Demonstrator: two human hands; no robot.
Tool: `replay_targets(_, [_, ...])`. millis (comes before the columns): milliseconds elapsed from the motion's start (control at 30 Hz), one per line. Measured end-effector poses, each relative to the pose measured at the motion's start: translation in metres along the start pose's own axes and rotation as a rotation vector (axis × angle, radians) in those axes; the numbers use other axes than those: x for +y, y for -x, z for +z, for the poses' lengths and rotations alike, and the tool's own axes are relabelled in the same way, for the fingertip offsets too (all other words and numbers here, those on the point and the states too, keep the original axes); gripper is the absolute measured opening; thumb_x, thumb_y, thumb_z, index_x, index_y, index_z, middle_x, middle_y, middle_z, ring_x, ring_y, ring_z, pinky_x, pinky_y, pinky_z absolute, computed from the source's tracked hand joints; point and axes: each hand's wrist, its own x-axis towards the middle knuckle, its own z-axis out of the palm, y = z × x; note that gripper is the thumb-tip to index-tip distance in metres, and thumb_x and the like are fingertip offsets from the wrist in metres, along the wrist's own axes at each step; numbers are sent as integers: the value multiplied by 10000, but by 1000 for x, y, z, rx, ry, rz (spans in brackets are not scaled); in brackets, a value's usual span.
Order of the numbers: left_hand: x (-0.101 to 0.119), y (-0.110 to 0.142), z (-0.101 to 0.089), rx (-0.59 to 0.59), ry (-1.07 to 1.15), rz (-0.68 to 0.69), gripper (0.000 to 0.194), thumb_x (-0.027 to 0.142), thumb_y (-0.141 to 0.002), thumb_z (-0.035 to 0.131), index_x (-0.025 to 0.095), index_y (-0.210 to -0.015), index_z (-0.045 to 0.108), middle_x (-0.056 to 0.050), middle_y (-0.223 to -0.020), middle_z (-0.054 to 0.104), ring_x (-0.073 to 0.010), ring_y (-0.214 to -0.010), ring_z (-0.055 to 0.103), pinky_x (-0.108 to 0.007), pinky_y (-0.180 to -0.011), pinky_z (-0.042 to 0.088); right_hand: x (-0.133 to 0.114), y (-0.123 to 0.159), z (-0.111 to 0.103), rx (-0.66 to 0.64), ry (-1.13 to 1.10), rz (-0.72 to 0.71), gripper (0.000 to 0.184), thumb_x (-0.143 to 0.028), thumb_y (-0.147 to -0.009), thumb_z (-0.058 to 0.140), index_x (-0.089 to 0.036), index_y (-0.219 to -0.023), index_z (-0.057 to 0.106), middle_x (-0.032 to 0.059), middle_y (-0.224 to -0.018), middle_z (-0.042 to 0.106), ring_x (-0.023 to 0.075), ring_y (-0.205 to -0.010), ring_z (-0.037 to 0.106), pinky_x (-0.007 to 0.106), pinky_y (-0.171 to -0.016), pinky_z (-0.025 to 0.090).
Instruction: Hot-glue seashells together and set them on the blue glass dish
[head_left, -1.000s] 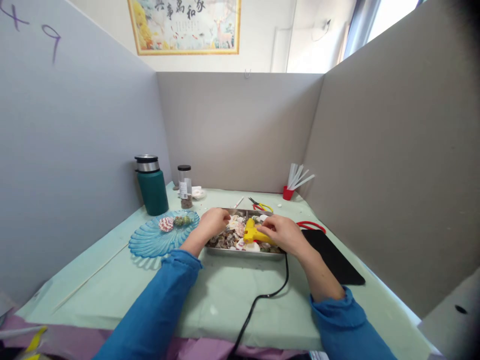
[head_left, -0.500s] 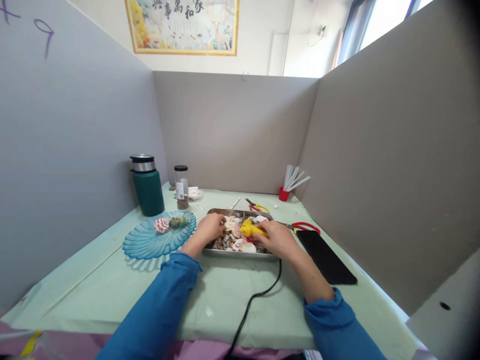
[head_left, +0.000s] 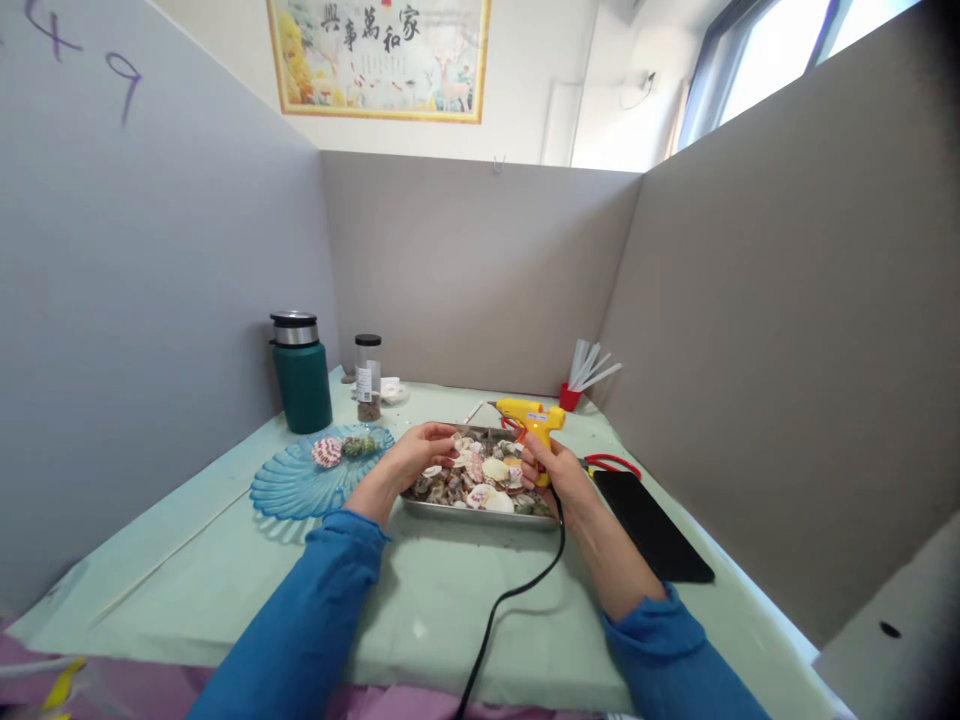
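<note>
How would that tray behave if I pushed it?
The tray looks like shiny metal, so it's probably stiff. Heaped with shells, it may feel heavy and rattle. Sitting low and flat, it seems likelier to slide than tip.

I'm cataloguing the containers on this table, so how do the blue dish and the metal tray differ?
The blue dish is rounded with a fluted surface, while the metal tray is rectangular. The blue dish is see-through; the metal tray is opaque and silvery. The blue dish carries just a striped shell and a greenish clump, while the metal tray is heaped with shells. Both rest on the pale green cover.
</note>
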Motion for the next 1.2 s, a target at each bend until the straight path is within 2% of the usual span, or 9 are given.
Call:
replay_targets(233, [2, 0, 1, -37, 259, -42, 239, 148, -701, 742, 108, -907, 627, -101, -889, 672, -211, -835, 684, -352, -806, 533, 10, -1, -3, -33, 240, -63, 351, -477, -726, 688, -173, -876, 595, -81, -534, 433, 74, -433, 382, 220, -437, 310])
replay_targets(333, [0, -2, -2, -48, 263, -20, 254, 136, -713, 725, 111, -955, 651, -101, -914, 679, -195, -830, 674, -324, -782, 527, 12, 0, -2, -94, 346, -74, 342, -475, -755, 659, -168, -903, 630, -71, -487, 464, 86, -429, 388, 233, -456, 325])
replay_targets(433, [-2, -3, -5, -75, 249, 27, 313, 131, -706, 728, 131, -1012, 665, -83, -918, 675, -142, -755, 650, -279, -733, 514, 12, 1, -1, -128, 392, -71, 346, -461, -769, 649, -163, -944, 646, -69, -470, 468, 88, -433, 389, 234, -463, 322])
replay_targets(600, [-3, -3, -6, -57, 232, 102, 411, 123, -662, 731, 156, -1064, 655, -66, -944, 658, -150, -801, 646, -321, -835, 495, 12, 1, 0, -57, 409, -101, 323, -463, -766, 651, -163, -885, 628, -66, -493, 478, 83, -429, 391, 231, -453, 316])
replay_targets(667, [-4, -4, -5, -27, 91, 126, 407, 132, -653, 718, 154, -1054, 654, -63, -940, 657, -154, -791, 641, -329, -829, 492, 11, 1, 0, -7, 428, -106, 321, -475, -752, 662, -166, -820, 611, -63, -503, 487, 79, -428, 398, 227, -446, 311])
replay_targets(800, [-13, -10, -2, 38, -453, 221, 289, 153, -661, 667, 142, -950, 660, -52, -863, 672, -164, -747, 618, -294, -728, 485, 10, 1, 1, 56, 433, -111, 338, -497, -732, 673, -177, -719, 563, -68, -468, 462, 80, -422, 393, 226, -443, 310])
replay_targets(967, [-21, -12, 0, 45, -1027, 284, 267, 147, -689, 608, 166, -950, 657, -51, -872, 693, -179, -771, 620, -269, -706, 467, 12, -1, 1, 78, 410, -110, 354, -516, -718, 680, -176, -755, 589, -68, -457, 460, 85, -415, 396, 225, -434, 312])
replay_targets(1100, [-16, -8, 0, 60, -1285, 344, 322, 110, -689, 586, 165, -998, 657, -73, -976, 691, -203, -888, 611, -278, -778, 445, 13, -2, 0, 83, 406, -99, 354, -497, -724, 681, -165, -833, 627, -68, -465, 465, 80, -418, 390, 216, -429, 307])
replay_targets(1200, [-10, -5, 1, 0, -1373, 399, 237, 146, -698, 600, 181, -911, 698, -69, -935, 689, -221, -908, 595, -288, -786, 430, 13, -2, 0, 81, 390, -98, 347, -484, -728, 680, -161, -846, 630, -65, -481, 472, 76, -420, 387, 214, -424, 306])
